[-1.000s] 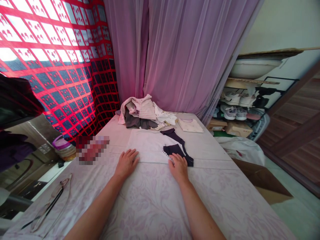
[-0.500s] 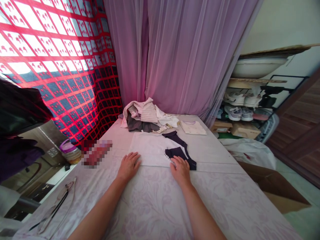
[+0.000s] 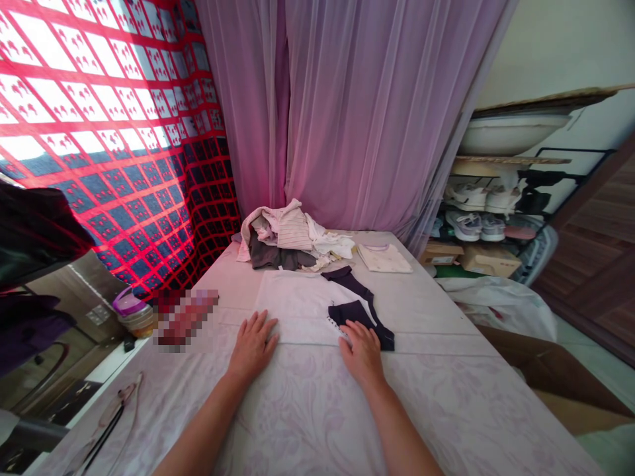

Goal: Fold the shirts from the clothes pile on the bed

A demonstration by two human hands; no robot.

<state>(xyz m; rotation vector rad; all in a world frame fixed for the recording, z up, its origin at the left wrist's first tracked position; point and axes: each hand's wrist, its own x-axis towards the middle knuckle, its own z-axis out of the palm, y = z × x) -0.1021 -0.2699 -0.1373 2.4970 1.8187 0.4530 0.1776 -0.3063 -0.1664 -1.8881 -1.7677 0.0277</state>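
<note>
A white child-sized shirt [image 3: 297, 297] with dark trim and dark shoulder pieces is spread flat on the bed sheet [image 3: 307, 410], its dark end to the right. My left hand [image 3: 252, 345] lies palm down at the shirt's near left corner, fingers stretched out. Over the near edge of the dark part [image 3: 354, 314] rests my right hand [image 3: 362, 350], its fingers loosely extended and touching the cloth. Neither hand grips anything; the palms are hidden.
Behind the shirt is a heap of crumpled clothes [image 3: 288, 235], with a folded cream garment [image 3: 384, 258] to its right. Cords [image 3: 116, 416] lie at the left edge. To the right stand a shoe rack [image 3: 496, 175] and an open cardboard box [image 3: 560, 370].
The view has shifted slightly, so bed and clothes appear a little lower. Both hands stay on or beside the shirt, with almost no movement against it.
</note>
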